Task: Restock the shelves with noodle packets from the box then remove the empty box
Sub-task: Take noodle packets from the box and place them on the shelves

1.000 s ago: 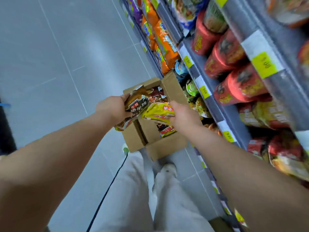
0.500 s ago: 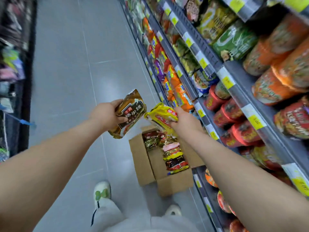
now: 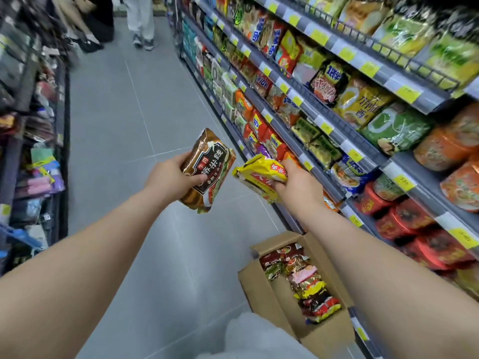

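Grey tiled aisle floor (image 3: 116,112)

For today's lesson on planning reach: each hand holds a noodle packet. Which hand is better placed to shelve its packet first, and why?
Probably the right hand: it holds the yellow packet close beside the shelves. The left hand holds the brown packet farther out over the aisle floor.

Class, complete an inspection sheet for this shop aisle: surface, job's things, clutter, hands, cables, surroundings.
Surface: grey tiled floor.
Job's things: open cardboard box on the floor beside the shelves, part full of packets; brown packet and yellow packet held up.
Clutter: nothing seen.
Hands: left hand grips the brown packet; right hand grips the yellow packet.
Cables: nothing seen.
Surroundings: stocked rack opposite; people's legs at the aisle's far end.
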Demonstrator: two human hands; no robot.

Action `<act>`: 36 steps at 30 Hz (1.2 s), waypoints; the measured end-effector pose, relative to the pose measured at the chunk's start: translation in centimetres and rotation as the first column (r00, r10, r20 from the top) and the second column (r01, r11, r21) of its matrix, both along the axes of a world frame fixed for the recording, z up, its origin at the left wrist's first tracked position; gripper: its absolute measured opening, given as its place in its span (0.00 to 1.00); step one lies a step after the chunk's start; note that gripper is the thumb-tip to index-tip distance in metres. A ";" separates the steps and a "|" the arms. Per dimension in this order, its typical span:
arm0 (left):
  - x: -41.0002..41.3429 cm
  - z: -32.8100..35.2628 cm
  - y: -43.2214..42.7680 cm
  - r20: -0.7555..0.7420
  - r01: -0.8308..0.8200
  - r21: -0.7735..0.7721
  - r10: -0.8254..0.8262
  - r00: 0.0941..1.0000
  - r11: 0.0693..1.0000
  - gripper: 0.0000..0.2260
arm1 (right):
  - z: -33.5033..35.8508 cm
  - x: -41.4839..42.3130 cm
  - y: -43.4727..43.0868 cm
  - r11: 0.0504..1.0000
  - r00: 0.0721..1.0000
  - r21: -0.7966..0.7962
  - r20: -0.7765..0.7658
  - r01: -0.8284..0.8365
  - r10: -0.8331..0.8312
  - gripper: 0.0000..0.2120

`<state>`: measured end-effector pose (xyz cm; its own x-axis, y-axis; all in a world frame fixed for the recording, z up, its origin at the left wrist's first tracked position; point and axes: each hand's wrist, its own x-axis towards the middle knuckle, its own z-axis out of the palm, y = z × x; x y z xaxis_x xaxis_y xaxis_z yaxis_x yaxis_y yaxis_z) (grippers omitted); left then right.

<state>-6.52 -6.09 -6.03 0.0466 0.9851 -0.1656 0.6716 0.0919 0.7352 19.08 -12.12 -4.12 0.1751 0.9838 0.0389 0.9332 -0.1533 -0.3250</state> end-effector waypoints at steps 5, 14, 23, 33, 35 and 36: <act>-0.1 1.7 8.5 0.055 0.012 0.085 -0.017 0.998 0.996 0.30 | 1.5 -1.4 8.7 0.991 0.998 0.120 -0.024 0.067 -0.065 0.13; -1.0 5.2 26.8 0.023 0.038 0.178 -0.043 0.999 0.983 0.27 | 3.9 -2.8 27.8 0.954 0.994 0.279 -0.014 0.108 -0.108 0.16; -0.3 5.1 46.3 -0.045 0.229 0.231 -0.224 0.973 0.946 0.31 | 4.6 -3.4 43.0 0.881 0.947 0.409 0.101 0.240 -0.305 0.13; 3.0 9.5 65.6 -0.270 0.472 0.414 -0.391 0.880 0.778 0.29 | 7.1 -4.7 56.9 0.710 0.765 0.556 0.192 0.432 -0.615 0.15; 4.7 10.3 68.6 -0.284 0.497 0.471 -0.407 0.868 0.729 0.29 | 7.9 -3.7 59.1 0.669 0.701 0.597 0.236 0.442 -0.673 0.16; 5.6 10.7 69.9 -0.297 0.515 0.507 -0.421 0.857 0.691 0.29 | 8.2 -3.1 60.2 0.652 0.679 0.622 0.249 0.434 -0.690 0.17</act>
